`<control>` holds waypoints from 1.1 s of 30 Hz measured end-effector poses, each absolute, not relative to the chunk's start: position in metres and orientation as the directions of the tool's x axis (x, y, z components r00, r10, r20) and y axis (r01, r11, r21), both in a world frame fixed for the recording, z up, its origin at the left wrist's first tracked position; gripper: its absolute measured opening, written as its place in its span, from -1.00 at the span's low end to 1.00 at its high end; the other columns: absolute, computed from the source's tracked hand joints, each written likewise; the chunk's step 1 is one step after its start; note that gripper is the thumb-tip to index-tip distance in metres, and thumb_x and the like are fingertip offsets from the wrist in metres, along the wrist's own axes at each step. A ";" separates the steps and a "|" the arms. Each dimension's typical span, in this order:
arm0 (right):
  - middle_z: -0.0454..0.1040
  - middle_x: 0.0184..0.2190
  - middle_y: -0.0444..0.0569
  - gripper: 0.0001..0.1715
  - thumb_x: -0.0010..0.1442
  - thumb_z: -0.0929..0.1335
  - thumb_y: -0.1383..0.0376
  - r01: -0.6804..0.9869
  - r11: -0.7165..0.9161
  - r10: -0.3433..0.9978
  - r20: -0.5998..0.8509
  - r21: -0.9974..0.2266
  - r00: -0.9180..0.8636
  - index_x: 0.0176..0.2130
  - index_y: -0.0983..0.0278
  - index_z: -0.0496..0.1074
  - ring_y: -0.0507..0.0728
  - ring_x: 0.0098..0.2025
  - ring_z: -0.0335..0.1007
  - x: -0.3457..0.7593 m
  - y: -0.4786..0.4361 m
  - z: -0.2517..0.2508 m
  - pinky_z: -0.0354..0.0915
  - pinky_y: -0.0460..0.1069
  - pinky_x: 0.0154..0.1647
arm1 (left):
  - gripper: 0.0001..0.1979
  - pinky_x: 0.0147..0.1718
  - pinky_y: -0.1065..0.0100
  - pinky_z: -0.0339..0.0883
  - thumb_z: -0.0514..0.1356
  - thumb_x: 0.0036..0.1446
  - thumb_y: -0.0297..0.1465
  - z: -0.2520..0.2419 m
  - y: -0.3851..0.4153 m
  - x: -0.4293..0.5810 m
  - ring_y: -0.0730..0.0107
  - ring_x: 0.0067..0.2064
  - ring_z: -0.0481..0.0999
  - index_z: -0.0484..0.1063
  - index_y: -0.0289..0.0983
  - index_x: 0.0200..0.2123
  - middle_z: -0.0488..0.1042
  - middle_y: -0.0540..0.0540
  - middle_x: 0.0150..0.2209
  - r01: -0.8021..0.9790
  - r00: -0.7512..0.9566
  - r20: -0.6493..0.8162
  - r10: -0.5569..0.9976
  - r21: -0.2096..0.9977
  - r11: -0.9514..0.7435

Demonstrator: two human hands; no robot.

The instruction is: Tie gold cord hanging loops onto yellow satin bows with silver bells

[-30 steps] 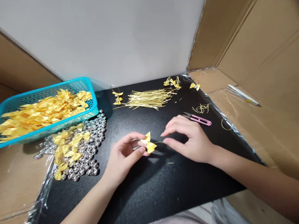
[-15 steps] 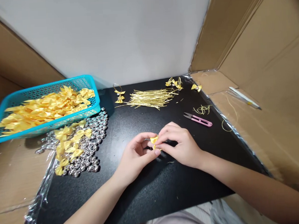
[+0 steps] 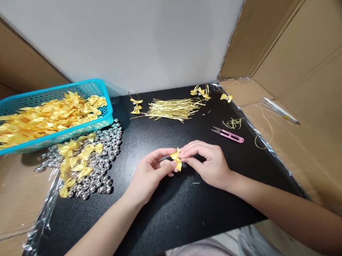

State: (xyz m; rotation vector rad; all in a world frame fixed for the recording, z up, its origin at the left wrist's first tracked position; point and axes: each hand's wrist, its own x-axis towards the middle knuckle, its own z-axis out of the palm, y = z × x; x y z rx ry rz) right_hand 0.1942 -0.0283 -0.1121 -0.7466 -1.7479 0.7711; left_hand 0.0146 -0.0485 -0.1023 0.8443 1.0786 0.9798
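A yellow ribbon bow [image 3: 178, 165] is held above the black tabletop between both hands. My left hand [image 3: 154, 169] pinches it from the left, thumb on the near side. From the right, the thumb and fingertips of my right hand [image 3: 206, 160] close on the bow's edge; any cord or bead between them is hidden. Left of the hands, silver beads [image 3: 100, 178] lie in a spread with loose yellow bows [image 3: 82, 164] on top. Beyond the hands is a bundle of gold cords [image 3: 172, 109]. Pink thread snips [image 3: 231, 136] lie to the right.
A turquoise basket [image 3: 107, 97] full of yellow bows stands at the back left. Bows with cord loops [image 3: 136, 107] lie at the back edge, others [image 3: 200, 92] further right. Cord scraps [image 3: 233, 123] lie by the snips. A white pen-like tool [image 3: 280, 109] rests on cardboard at right.
The bow has turned in my fingers, and more of it shows now. My right fingertips have shifted slightly on it. The view has moved a little.
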 end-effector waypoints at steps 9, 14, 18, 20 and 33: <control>0.65 -0.38 -0.01 -0.88 0.16 0.42 0.47 0.203 0.715 0.697 0.659 -0.669 -0.281 -0.35 0.26 0.52 0.13 -0.28 0.59 0.192 -0.029 -0.115 0.47 0.05 -0.20 | -0.70 -0.40 0.50 0.47 0.43 -0.04 -0.33 -0.110 -0.060 0.023 0.53 -0.42 0.54 0.51 -0.30 -0.25 0.55 0.02 -0.40 -0.267 0.066 -0.348 0.935 0.897 0.353; 0.63 -0.42 0.00 -0.86 0.11 0.44 0.51 0.125 0.700 0.708 0.661 -0.703 -0.249 -0.37 0.28 0.54 0.12 -0.33 0.57 0.189 -0.029 -0.114 0.46 0.03 -0.24 | -0.83 -0.45 0.59 0.40 0.41 0.00 -0.31 -0.113 -0.062 0.026 0.59 -0.48 0.50 0.58 -0.30 -0.41 0.58 0.02 -0.50 -0.297 0.082 -0.282 0.956 0.908 0.294; 0.63 -0.43 -0.04 -0.85 0.12 0.44 0.50 0.097 0.686 0.720 0.653 -0.721 -0.236 -0.36 0.25 0.56 0.10 -0.35 0.54 0.188 -0.029 -0.117 0.45 0.01 -0.26 | -0.88 -0.47 0.63 0.37 0.40 0.01 -0.35 -0.112 -0.061 0.027 0.61 -0.49 0.50 0.61 -0.29 -0.43 0.59 0.03 -0.52 -0.248 0.073 -0.244 0.967 0.935 0.255; 0.63 -0.41 -0.04 -0.82 0.14 0.41 0.51 0.127 0.718 0.691 0.679 -0.685 -0.248 -0.35 0.25 0.55 0.10 -0.33 0.53 0.188 -0.029 -0.119 0.44 0.02 -0.26 | -0.88 -0.48 0.63 0.37 0.41 -0.01 -0.35 -0.110 -0.061 0.027 0.61 -0.50 0.50 0.61 -0.29 -0.43 0.59 0.03 -0.53 -0.242 0.056 -0.243 0.968 0.938 0.249; 0.56 -0.42 -0.02 -0.83 0.20 0.35 0.51 0.185 0.753 0.657 0.714 -0.631 -0.241 -0.33 0.26 0.46 0.10 -0.32 0.48 0.187 -0.032 -0.113 0.45 0.04 -0.27 | -0.73 -0.54 0.57 0.31 0.44 -0.14 -0.27 -0.113 -0.058 0.027 0.58 -0.57 0.46 0.54 -0.35 -0.48 0.54 0.02 -0.61 -0.235 0.015 -0.369 0.929 0.902 0.362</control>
